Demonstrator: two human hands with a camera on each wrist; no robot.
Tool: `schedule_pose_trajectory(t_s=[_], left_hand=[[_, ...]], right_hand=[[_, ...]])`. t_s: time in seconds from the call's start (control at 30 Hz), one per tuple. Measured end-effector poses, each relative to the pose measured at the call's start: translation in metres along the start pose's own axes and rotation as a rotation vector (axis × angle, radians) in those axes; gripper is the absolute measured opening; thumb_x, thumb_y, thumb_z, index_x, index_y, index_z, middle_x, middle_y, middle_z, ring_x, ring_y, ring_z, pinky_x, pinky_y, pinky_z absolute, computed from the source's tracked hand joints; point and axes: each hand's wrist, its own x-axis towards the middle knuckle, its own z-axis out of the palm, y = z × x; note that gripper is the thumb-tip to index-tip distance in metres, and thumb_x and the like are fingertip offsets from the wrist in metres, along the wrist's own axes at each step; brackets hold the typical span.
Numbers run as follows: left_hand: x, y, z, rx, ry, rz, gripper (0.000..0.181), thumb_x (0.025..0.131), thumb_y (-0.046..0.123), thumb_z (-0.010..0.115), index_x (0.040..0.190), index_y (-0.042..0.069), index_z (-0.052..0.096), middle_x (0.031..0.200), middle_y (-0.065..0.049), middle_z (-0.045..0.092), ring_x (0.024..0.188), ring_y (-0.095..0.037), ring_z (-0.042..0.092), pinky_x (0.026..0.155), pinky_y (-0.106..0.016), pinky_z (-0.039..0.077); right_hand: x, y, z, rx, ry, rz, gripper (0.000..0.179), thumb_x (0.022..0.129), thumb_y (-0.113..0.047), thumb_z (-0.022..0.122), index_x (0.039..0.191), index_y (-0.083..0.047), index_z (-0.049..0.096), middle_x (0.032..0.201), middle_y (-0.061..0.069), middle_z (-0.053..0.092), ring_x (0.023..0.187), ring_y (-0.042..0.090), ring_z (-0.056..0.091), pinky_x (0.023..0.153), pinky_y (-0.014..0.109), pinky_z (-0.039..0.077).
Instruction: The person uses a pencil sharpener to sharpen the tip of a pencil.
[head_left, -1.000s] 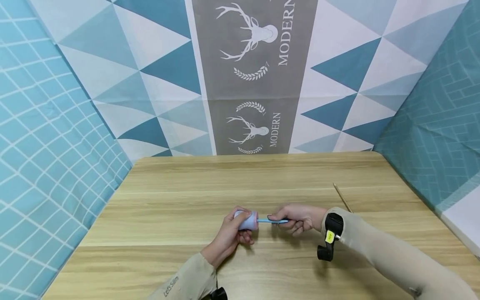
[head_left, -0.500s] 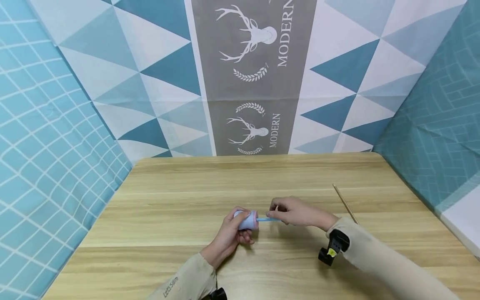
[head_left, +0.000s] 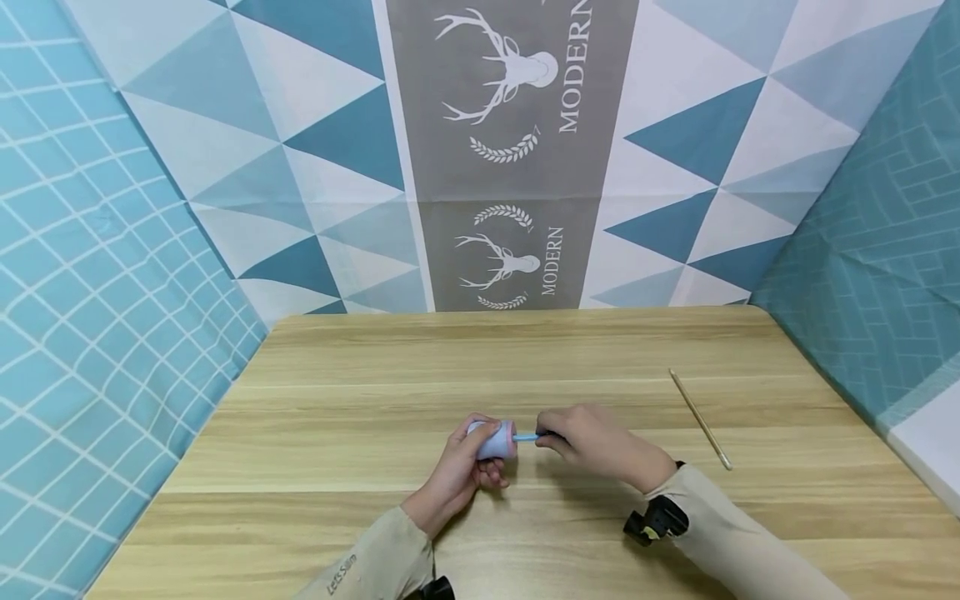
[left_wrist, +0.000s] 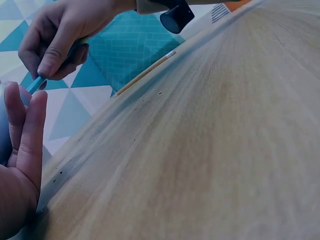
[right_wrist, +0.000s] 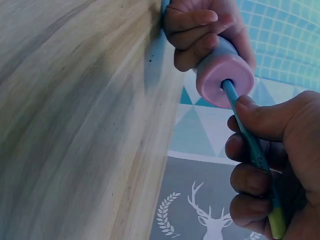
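Note:
My left hand (head_left: 459,479) grips a pencil sharpener (head_left: 492,440), a pale blue cylinder with a pink end face. In the right wrist view that pink face shows a round hole, and the tip of a blue pencil (right_wrist: 245,127) is inside it. My right hand (head_left: 592,443) holds this pencil, thumb and fingers curled along its shaft; its back end is yellow-green. The pencil's point is hidden inside the sharpener. Both hands are above the middle of the wooden table (head_left: 337,400). The left wrist view shows the right hand (left_wrist: 62,42) beyond the left fingers.
A gold-coloured pencil (head_left: 701,418) lies slantwise on the table, to the right of my right hand. Patterned cloth (head_left: 510,167) hangs behind the table's back edge, with blue cloth at both sides. A white surface (head_left: 930,433) stands beyond the right edge.
My right hand has turned over and taken a new grip on the blue pencil, its forearm swinging lower and leftward. The gold pencil now shows in full. The left hand keeps its place with the sharpener.

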Motion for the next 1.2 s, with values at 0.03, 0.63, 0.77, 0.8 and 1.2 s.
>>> schedule_pose_trajectory(t_s=[0.03,0.63,0.77,0.8,1.2], left_hand=[[0.000,0.000,0.000,0.000,0.002,-0.002,0.011,0.098,0.023,0.057,0.098,0.013,0.055,0.065,-0.006,0.058,0.042,-0.005,0.054,0.048,-0.027,0.058],[-0.002,0.000,-0.001,0.027,-0.017,0.009,0.013,0.097,0.023,0.060,0.099,0.011,0.055,0.065,-0.008,0.058,0.043,-0.006,0.055,0.048,-0.028,0.059],[-0.002,0.000,-0.001,0.029,-0.019,0.002,0.013,0.098,0.023,0.060,0.100,0.011,0.056,0.066,-0.008,0.058,0.043,-0.007,0.055,0.049,-0.028,0.059],[-0.002,0.000,-0.001,0.032,-0.019,-0.001,0.013,0.098,0.024,0.060,0.100,0.012,0.056,0.067,-0.008,0.058,0.044,-0.007,0.055,0.049,-0.028,0.059],[-0.002,0.000,-0.001,0.050,-0.041,-0.007,0.013,0.098,0.022,0.057,0.104,0.010,0.056,0.071,-0.010,0.059,0.045,-0.007,0.056,0.050,-0.027,0.059]], right_hand=[[0.000,0.000,0.000,0.026,-0.007,0.014,0.015,0.091,-0.010,0.072,0.082,-0.014,0.060,0.072,-0.011,0.058,0.057,-0.004,0.043,0.047,0.014,0.039],[0.006,0.010,0.005,0.606,-0.266,0.378,0.029,0.103,-0.019,0.056,0.081,0.000,0.060,0.053,-0.009,0.042,0.046,0.005,0.037,0.045,0.018,0.031],[0.006,0.011,0.005,0.620,-0.270,0.372,0.024,0.099,-0.020,0.063,0.080,-0.006,0.061,0.053,-0.009,0.043,0.047,0.005,0.038,0.046,0.018,0.031],[0.005,0.011,0.005,0.624,-0.270,0.365,0.022,0.098,-0.020,0.064,0.080,-0.007,0.061,0.054,-0.009,0.044,0.047,0.005,0.039,0.046,0.018,0.031],[0.005,0.011,0.000,0.564,-0.322,0.316,0.027,0.102,-0.017,0.057,0.079,-0.002,0.058,0.051,-0.012,0.042,0.045,0.002,0.040,0.046,0.017,0.033]])
